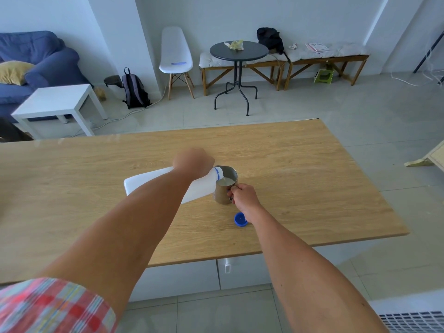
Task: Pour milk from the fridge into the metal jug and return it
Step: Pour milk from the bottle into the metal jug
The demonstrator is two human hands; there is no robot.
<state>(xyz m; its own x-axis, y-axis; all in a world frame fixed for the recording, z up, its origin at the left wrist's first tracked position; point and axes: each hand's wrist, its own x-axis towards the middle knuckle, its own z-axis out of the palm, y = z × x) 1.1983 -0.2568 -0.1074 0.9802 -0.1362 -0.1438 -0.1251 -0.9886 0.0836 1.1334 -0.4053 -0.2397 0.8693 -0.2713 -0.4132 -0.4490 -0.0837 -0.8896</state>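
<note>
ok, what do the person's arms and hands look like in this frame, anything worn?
Both forearms are bare. The left arm has a short plaid sleeve in red, pink, pale blue and yellow checks, ending around the elbow. No sleeve shows on the right arm within the frame. The left hand and right hand are bare: no gloves, and no watch, ring or band visible.

The jug (225,186) is bare metal with a dull, brushed shine, and the bottle (149,182) is smooth white plastic, a little matt. The cap (240,219) is glossy blue plastic. The table (300,169) has a matt top with light wood grain.
</note>
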